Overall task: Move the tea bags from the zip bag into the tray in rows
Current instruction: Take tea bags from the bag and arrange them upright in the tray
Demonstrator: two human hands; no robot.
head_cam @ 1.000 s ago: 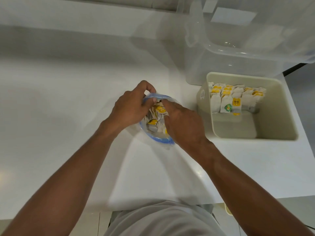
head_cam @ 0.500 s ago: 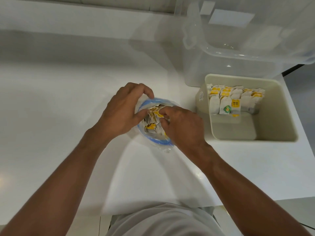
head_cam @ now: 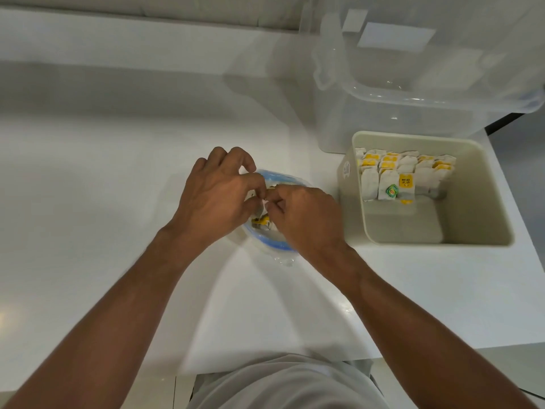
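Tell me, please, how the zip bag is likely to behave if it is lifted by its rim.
Probably floppy: the zip bag has clear film crumpled against the table below its blue rim, so it would likely sag. Probably light, since only small paper tea bags show inside. Its open mouth could let them spill if tipped.

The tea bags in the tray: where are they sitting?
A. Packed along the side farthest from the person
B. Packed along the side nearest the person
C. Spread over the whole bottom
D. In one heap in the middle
A: the tea bags stand packed against the far wall of the tray, and the bottom nearer the person is bare.
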